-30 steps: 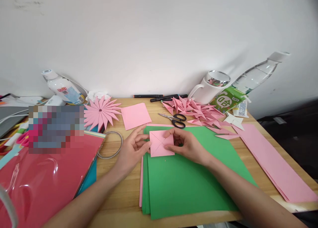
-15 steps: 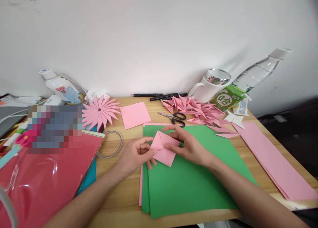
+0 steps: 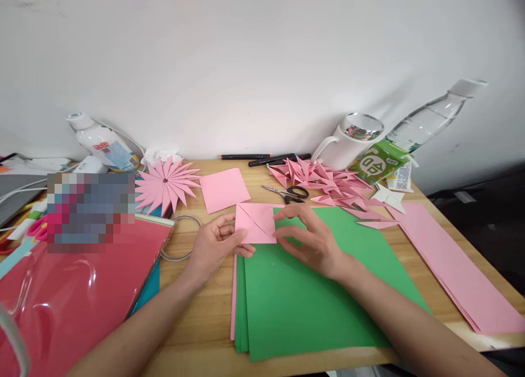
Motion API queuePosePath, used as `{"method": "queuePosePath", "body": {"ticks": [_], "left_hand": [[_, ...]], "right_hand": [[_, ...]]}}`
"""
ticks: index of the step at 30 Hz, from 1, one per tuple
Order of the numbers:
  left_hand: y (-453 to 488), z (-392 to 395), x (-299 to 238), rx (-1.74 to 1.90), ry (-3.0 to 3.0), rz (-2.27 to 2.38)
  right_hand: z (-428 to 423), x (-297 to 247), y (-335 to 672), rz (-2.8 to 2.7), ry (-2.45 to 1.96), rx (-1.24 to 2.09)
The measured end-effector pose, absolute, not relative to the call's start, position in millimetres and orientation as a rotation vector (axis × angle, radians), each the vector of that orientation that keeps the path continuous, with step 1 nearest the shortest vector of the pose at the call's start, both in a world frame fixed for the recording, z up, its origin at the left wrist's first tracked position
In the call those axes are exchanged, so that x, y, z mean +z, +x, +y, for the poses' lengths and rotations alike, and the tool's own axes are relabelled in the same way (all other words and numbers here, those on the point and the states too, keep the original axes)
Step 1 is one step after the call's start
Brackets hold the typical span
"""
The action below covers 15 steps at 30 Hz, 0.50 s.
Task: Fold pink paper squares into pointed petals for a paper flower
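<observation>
A small pink paper square (image 3: 255,222) with fold creases rests at the top left corner of the green paper stack (image 3: 320,289). My left hand (image 3: 217,245) pinches its left edge, thumb on top. My right hand (image 3: 311,237) touches its right edge, fingers bent and resting on the paper and the green sheets. A second flat pink square (image 3: 223,190) lies just behind on the wooden table (image 3: 197,317).
Scissors (image 3: 289,193) and a heap of folded pink pieces (image 3: 328,183) lie behind the green stack. A pink paper flower (image 3: 164,185), a tape ring (image 3: 182,237) and a red plastic folder (image 3: 69,295) are left. Pink strips (image 3: 447,262), a white mug (image 3: 348,141), a bottle and markers (image 3: 262,159) are right and back.
The pink square has been turned and moved up and left, from a tilted diamond pose in both hands to lying squarely at the green stack's corner. Both hands followed it.
</observation>
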<state>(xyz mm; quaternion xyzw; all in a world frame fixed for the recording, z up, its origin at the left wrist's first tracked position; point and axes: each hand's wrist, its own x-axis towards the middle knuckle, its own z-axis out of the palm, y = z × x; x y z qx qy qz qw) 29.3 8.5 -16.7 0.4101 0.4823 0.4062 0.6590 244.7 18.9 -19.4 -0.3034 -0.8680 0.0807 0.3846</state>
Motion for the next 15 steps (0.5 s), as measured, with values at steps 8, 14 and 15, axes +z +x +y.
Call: {"method": "queuePosePath", "body": {"ticks": [8,14,15], "left_hand": [[32.3,5.6,-17.0,0.875,1.017,1.115],[30.9,1.5,-24.1,1.047,1.726,1.434],[29.7,1.5,-24.9,1.098,1.875,1.454]], "right_hand": [[17.9,-15.9,246.3,-2.343,-0.623,0.178],[19.2,-15.0,243.0,-2.513,-0.626,0.461],[19.3,-14.7,242.9,-2.535,-0.636,0.505]]}}
